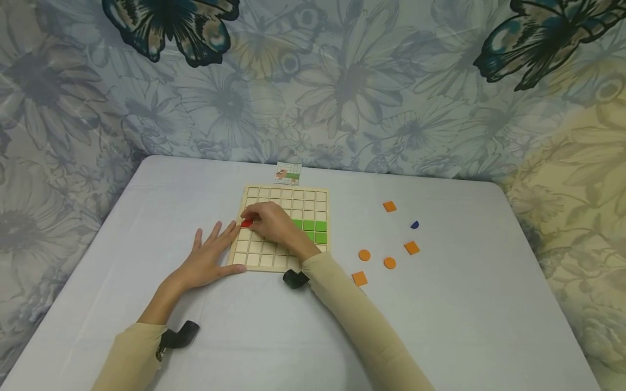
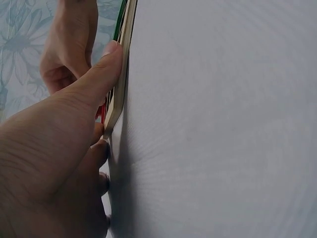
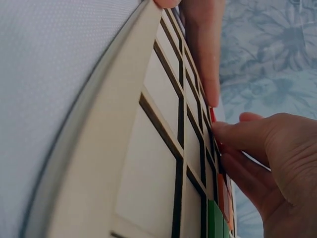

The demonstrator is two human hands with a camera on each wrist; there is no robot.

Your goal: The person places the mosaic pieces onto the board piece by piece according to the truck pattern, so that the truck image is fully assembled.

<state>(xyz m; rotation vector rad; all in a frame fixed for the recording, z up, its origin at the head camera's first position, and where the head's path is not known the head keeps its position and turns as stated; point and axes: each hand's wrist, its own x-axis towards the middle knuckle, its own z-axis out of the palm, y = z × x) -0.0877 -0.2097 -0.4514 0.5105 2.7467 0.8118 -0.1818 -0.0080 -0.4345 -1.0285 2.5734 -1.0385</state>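
Fingers: your right hand (image 1: 273, 221) pinched the red tile (image 1: 246, 224) | left hand (image 1: 207, 262) lay spread at the board's (image 1: 256, 247) edge | apparently seating it | next likely needed squaring, release

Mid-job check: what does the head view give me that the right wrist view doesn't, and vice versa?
Head view only: the picture card, loose orange pieces and blue half-round piece.

Right wrist view only: an orange-red tile on the gridded board, near the green tiles.

Both: that board, the green tiles, the red piece, left hand and right hand.
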